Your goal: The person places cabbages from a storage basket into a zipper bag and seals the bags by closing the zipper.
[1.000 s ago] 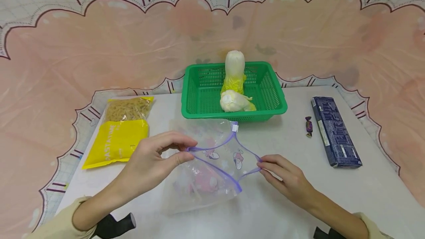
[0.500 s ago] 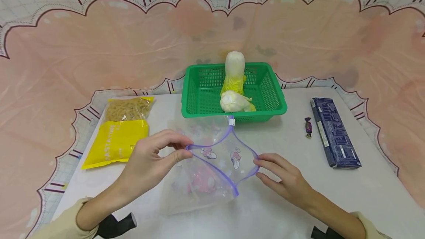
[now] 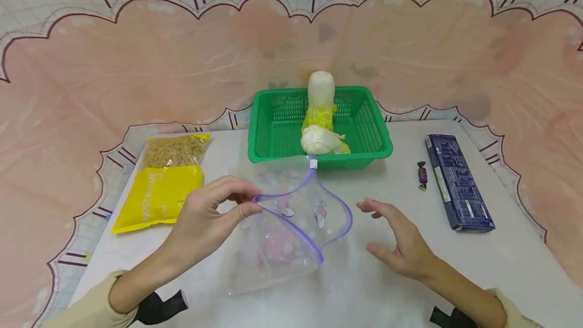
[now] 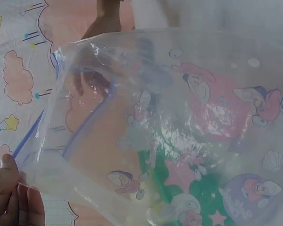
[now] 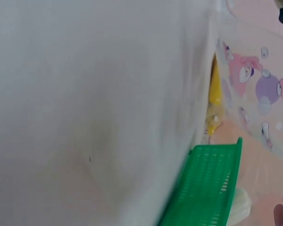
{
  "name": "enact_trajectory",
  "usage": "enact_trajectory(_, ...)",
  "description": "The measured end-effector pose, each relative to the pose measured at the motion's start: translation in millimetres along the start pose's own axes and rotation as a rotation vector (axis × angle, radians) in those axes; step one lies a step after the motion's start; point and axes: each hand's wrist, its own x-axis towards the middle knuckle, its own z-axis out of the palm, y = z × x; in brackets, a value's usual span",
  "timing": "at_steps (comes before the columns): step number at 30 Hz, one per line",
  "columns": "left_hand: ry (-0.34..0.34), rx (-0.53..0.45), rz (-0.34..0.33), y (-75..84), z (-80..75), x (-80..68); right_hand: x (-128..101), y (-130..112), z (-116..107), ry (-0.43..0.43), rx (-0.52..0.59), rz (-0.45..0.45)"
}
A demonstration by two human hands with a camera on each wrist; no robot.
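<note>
The left hand point(image 3: 207, 219) pinches the purple rim of one clear zip bag point(image 3: 282, 237) on the table, the right hand point(image 3: 401, 247) spread loose just beside it, two napa cabbages point(image 3: 321, 138) in one green basket point(image 3: 268, 130) beyond.

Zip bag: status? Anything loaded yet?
Done: zip bag mouth is open. In hand: left hand pinches its rim; right hand hovers open beside it. Left: both cabbages sit in the green basket; nothing loaded in the bag.
</note>
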Motion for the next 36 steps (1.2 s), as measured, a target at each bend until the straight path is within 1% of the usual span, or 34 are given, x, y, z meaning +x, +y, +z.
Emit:
enact_trajectory(2, -0.009, 0.010, -0.011, -0.5, -0.4, -0.4, 2, 5, -3, 0.010, 0.021, 0.003)
enact_trajectory(6, 0.008, 0.014, 0.017, -0.9, 0.1, -0.7, 10, 14, -10, 0.010, 0.017, 0.017)
enact_trajectory(9, 0.019, 0.013, 0.028, -1.2, 0.5, -0.9, 17, 19, -14, -0.008, 0.012, 0.038)
enact_trajectory(12, 0.027, 0.011, 0.026, -2.3, 0.9, -2.0, 22, 24, -16, -0.026, 0.004, 0.056)
enact_trajectory(18, 0.039, 0.011, 0.025, -3.4, 1.3, -3.8, 29, 38, -20, -0.091, -0.041, 0.146)
enact_trajectory(22, 0.031, 0.013, 0.014, -3.3, 0.0, -4.0, 42, 47, -23, -0.140, -0.102, 0.217)
enact_trajectory(24, 0.023, 0.017, 0.002, -3.7, -0.8, -3.9, 54, 52, -24, -0.177, -0.107, 0.263)
enact_trajectory(27, 0.012, 0.021, -0.017, -4.3, -2.3, -3.6, 78, 64, -25, -0.239, -0.053, 0.306)
enact_trajectory(32, 0.031, 0.009, 0.004, -5.0, -2.9, -3.2, 125, 92, -20, -0.370, 0.080, 0.335)
enact_trajectory(36, 0.054, -0.003, 0.020, -4.9, -2.4, -2.8, 157, 114, -10, -0.501, 0.102, 0.374)
